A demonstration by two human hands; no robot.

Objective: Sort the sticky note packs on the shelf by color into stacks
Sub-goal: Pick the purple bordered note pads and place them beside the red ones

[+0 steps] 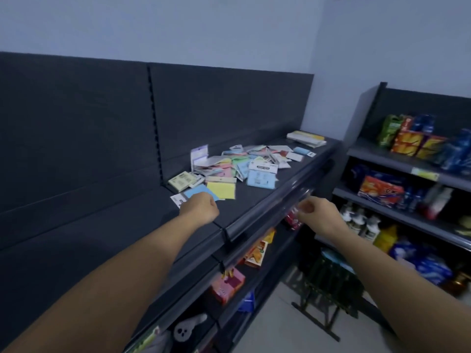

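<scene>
dark shelf [280,192], mixed packs [244,161] heaped; left grip [199,209] grasping blue pack [197,193]; right grip [314,212] clenched, empty.

A single wide-angle camera worn on the person's head looks forward and down from just above the top dark grey metal shelf [254,197]. It faces along the shelf's front edge toward its far right corner. The shelf is close and fills the left and middle of the view. The bare left forearm [114,276] and bare right forearm [382,271] reach in from the bottom corners. A second grey shelving unit [397,159] stands farther off at the right, with pale floor [280,327] below and pale wall [204,29] above.
</scene>
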